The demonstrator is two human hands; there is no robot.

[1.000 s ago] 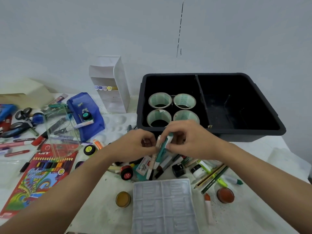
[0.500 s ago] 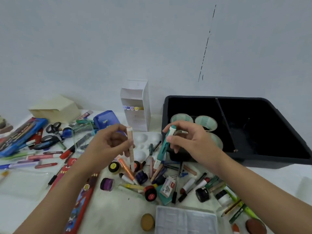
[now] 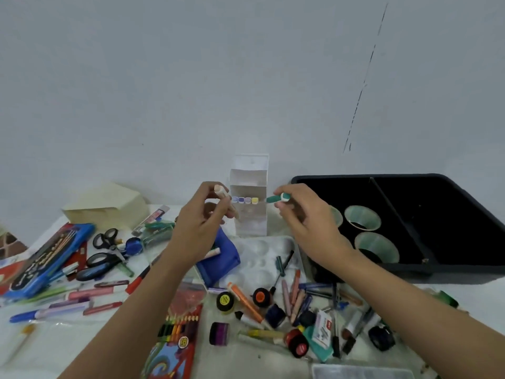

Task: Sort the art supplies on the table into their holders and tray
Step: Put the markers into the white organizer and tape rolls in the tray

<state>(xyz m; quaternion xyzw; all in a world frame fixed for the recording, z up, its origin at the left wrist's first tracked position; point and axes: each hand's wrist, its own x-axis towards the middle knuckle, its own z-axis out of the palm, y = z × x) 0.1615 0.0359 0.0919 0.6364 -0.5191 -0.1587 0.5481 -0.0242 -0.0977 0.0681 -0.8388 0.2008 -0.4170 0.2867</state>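
My left hand [image 3: 200, 228] grips a peach marker [image 3: 224, 197] upright, just left of the white tiered marker holder [image 3: 251, 179]. My right hand [image 3: 303, 212] pinches a teal marker [image 3: 276, 198], its tip pointing left at the holder's middle shelf. That shelf holds a row of markers [image 3: 244, 200] with blue, purple and yellow ends. The black divided tray [image 3: 437, 184] stands at the right with tape rolls [image 3: 362, 217] in its left compartment. A heap of loose markers, pens and paint pots [image 3: 287, 310] lies on the table below my hands.
A blue bin [image 3: 221, 261] and a white paint palette [image 3: 262, 258] sit under my hands. Scissors [image 3: 105, 251], a blue pencil case [image 3: 43, 261], pens and a coloured pencil box [image 3: 177, 332] lie at the left. A cream box [image 3: 106, 206] stands by the wall.
Both hands have risen from the heap and moved back to the white holder, each carrying its marker. The view has tilted up and turned left.
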